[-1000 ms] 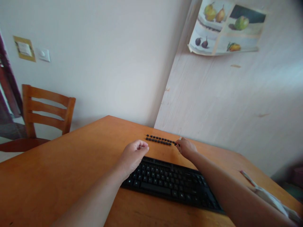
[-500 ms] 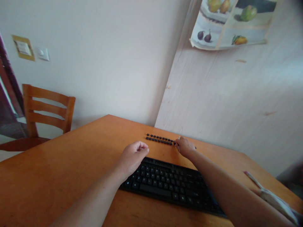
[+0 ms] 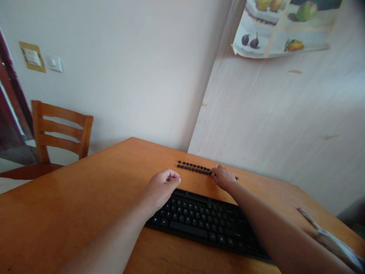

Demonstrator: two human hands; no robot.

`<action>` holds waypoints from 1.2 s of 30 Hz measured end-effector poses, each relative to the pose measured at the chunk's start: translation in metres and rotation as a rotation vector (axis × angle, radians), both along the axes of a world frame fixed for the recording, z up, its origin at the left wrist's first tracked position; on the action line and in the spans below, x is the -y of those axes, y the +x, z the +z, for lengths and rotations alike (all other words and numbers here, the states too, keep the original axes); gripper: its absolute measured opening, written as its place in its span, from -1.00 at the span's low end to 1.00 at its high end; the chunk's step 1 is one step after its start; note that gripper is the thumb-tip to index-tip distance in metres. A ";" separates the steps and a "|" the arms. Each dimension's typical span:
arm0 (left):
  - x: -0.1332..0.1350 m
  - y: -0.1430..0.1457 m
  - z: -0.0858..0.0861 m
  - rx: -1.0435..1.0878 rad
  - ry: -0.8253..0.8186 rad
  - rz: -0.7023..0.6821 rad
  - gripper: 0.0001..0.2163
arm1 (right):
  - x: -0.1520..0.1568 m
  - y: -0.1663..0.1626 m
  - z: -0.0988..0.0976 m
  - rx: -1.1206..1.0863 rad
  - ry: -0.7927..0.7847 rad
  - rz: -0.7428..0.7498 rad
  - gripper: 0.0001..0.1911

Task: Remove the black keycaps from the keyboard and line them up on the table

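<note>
A black keyboard (image 3: 188, 230) lies across the table in front of me, with bare-looking gaps in its upper rows. Beyond it, small black keycaps (image 3: 193, 168) stand in two rows. My right hand (image 3: 224, 178) reaches over the keyboard to the right end of these rows, its fingertips pinched on a keycap that they mostly cover. Above the keyboard's left end hovers my left hand (image 3: 162, 189), fingers curled and thumb against them. Whatever is inside that curl, if anything, is hidden.
Orange-brown wood makes up the table (image 3: 94, 198), whose far edge meets the wall. A thin brush-like tool with a pale end (image 3: 327, 239) lies at the right. A wooden chair (image 3: 61, 131) stands at the left. Fruit paintings (image 3: 285, 28) hang on the wall.
The view has shifted slightly. At the right end of the near row, a keycap now sits by my right fingertips, which have barely moved. My left hand keeps its curl.
</note>
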State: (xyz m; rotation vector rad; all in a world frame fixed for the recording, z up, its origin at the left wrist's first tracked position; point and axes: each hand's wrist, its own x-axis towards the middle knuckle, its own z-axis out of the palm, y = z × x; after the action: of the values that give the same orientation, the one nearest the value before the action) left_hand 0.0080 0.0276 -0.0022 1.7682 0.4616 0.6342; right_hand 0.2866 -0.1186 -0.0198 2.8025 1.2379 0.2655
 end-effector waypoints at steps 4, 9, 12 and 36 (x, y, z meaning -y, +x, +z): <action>0.000 0.000 -0.002 0.000 0.021 0.000 -0.74 | 0.000 0.000 -0.001 0.001 0.013 0.000 -0.71; 0.000 0.000 -0.001 -0.001 0.041 -0.003 -0.74 | 0.000 0.001 -0.001 -0.009 0.039 0.001 -0.73; -0.001 0.000 0.001 -0.001 0.034 0.001 -0.75 | 0.002 0.000 0.000 -0.021 0.076 0.003 -0.72; 0.002 0.002 -0.006 0.005 0.272 -0.021 -0.81 | 0.066 -0.134 0.039 -0.874 0.640 0.047 -0.73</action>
State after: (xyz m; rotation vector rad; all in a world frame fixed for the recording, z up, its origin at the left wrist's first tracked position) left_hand 0.0103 0.0251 -0.0079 2.0248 0.3654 0.7129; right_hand 0.1524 -0.1846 0.0187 3.6028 1.5534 -0.8010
